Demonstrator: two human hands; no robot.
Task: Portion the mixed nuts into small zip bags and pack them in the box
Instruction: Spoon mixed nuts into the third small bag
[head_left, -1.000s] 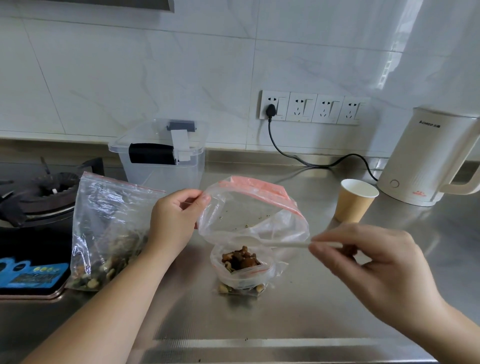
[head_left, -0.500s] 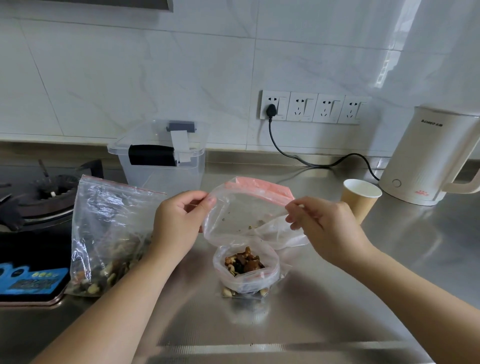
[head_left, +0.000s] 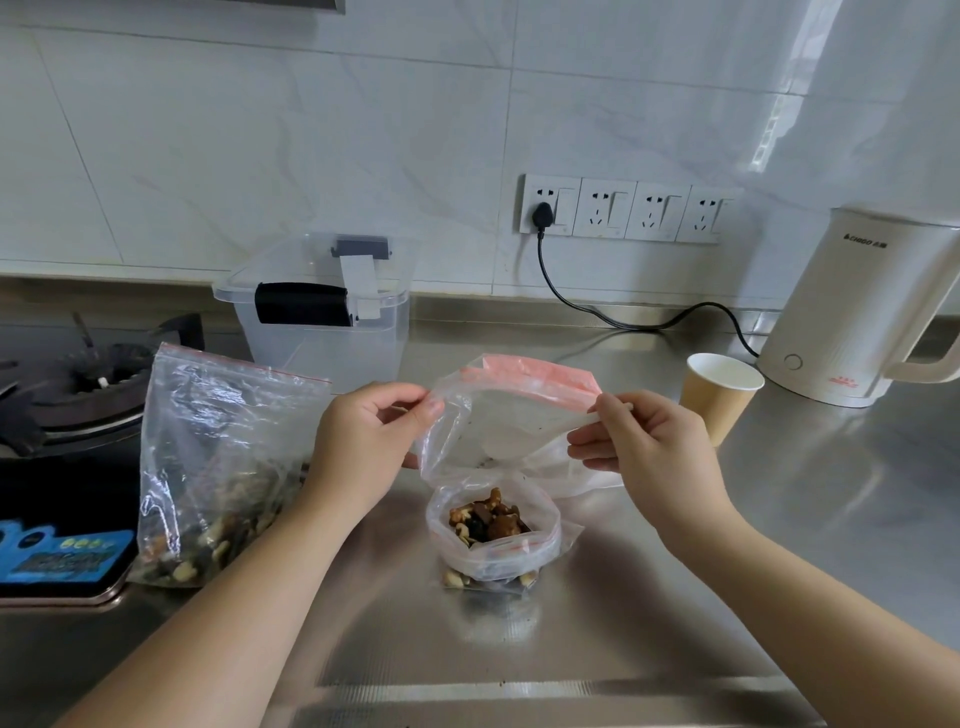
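Steel counter (head_left: 675, 597) carries my small bag of nuts (head_left: 493, 525), standing open just below my hands. My left hand (head_left: 363, 447) and right hand (head_left: 644, 447) each pinch the empty zip bag (head_left: 514, 415) at its mouth corners, probably to seal it. Behind waits the box (head_left: 317, 306).

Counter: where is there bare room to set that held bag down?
Bare steel lies in front of the small bag, toward the near edge, and right of it, below the cup and kettle. The left is crowded: big bag, box, stove.
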